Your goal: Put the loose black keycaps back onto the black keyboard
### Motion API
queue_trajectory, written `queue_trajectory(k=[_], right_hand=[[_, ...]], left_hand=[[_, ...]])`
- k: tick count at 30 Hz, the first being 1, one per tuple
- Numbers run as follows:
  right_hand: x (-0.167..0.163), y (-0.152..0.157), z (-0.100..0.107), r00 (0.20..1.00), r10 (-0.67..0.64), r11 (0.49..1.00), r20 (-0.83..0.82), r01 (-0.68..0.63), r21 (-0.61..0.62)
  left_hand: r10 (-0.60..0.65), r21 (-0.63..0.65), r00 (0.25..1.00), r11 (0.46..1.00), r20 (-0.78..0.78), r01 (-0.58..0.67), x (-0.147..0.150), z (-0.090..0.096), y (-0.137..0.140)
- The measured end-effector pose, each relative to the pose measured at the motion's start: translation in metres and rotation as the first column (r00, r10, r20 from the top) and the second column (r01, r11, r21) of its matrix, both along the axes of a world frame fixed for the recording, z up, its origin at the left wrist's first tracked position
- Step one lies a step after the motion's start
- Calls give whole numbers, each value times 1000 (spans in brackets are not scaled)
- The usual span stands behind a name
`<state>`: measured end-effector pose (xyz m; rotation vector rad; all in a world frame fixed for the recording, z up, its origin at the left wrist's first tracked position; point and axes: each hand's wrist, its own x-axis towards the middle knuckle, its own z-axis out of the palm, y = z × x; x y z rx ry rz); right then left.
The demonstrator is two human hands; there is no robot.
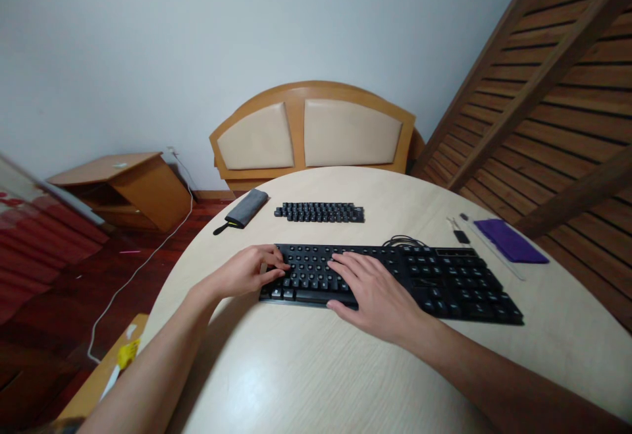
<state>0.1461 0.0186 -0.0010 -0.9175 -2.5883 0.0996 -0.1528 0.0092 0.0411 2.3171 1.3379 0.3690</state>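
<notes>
A black computer keyboard [316, 294] lies on the round table, with part of its key area bare of keycaps. At its left end, my left hand [249, 269] is closed, thumb and fingertips drawn together over the keys. Whatever may be between those fingertips is too small to make out. My right hand [378, 296] rests across the middle of the keyboard, fingers stretched out and thumb at the front edge. Beyond the keyboard, loose black keycaps [318, 212] are laid out in rows on the table.
On the pale table [276, 375], a grey pouch [247, 207] lies back left. Coiled cable [405, 241] sits behind the keyboard. At right are a purple cloth [511, 242], a thin pale stick [494, 248] and a small black object [461, 236]. A wooden headboard [295, 124] stands behind.
</notes>
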Motion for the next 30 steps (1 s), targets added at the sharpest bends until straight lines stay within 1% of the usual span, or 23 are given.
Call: queue_trajectory(k=[3, 8, 13, 20, 27, 30], right_hand=[[0, 0, 0, 1000, -1, 1000, -9, 1, -4], [1, 0, 0, 1000, 1, 1000, -16, -1, -12], [0, 1, -1, 1000, 2, 1000, -12, -2, -7], [0, 0, -1, 1000, 2, 1000, -12, -2, -1], [0, 0, -1, 1000, -5, 1000, -4, 5, -9], [-1, 0, 0, 1000, -6, 1000, 8, 6, -8]], left_hand=[[9, 13, 1000, 1000, -13, -9, -1, -2, 0], [73, -9, 997, 997, -6, -73, -3, -6, 1], [25, 13, 1000, 1000, 1, -26, -4, -8, 2], [99, -5, 995, 995, -19, -99, -2, -10, 1], [109, -30, 994, 993, -30, -110, -1, -9, 1], [123, -16, 990, 992, -62, -125, 2, -8, 0]])
